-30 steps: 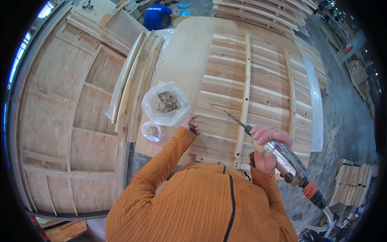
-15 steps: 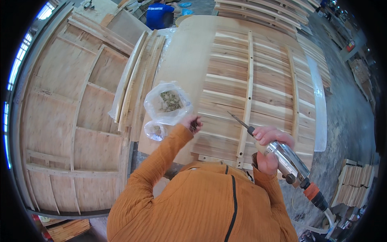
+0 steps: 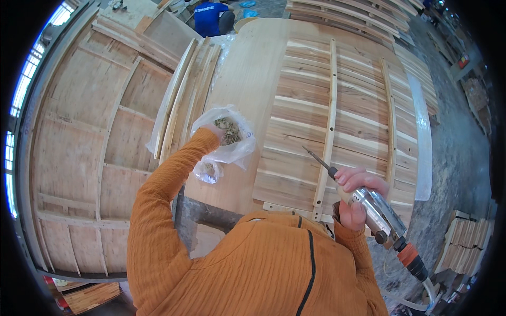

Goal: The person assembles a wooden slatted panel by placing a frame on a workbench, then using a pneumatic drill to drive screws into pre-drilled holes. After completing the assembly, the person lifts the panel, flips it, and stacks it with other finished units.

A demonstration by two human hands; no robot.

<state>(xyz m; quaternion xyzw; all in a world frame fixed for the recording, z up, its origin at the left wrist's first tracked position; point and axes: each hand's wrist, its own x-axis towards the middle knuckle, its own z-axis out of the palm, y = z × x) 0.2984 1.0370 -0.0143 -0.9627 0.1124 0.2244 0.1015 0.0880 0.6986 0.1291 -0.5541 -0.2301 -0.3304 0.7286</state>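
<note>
Workshop floor [image 3: 443,174] of grey colour is visible to the right of the slatted panel [image 3: 303,108], which is lying in front of the person. On this panel run two narrow wooden strips [image 3: 331,116] with holes, crossing the slats. Beyond the panel is one stack of slatted pieces [image 3: 342,18], and further to its left a person in a blue shirt [image 3: 206,20] is low near the floor.

To the left of the slatted panel, on a smooth pale board [image 3: 253,79], stands an open plastic bag [image 3: 240,150] with small metal fasteners [image 3: 231,134] inside. The left hand [image 3: 212,128] is reaching into this bag; its fingers are hidden, so I cannot tell if they are apart or closed on something. Just beside the bag, nearer to the person, is a smaller clear bag [image 3: 208,172].

Over the near right part of the slatted panel, the right hand [image 3: 371,183] is closed firmly around a silver power driver [image 3: 377,208]. Its thin bit [image 3: 314,155] points to the panel's left side.
</note>
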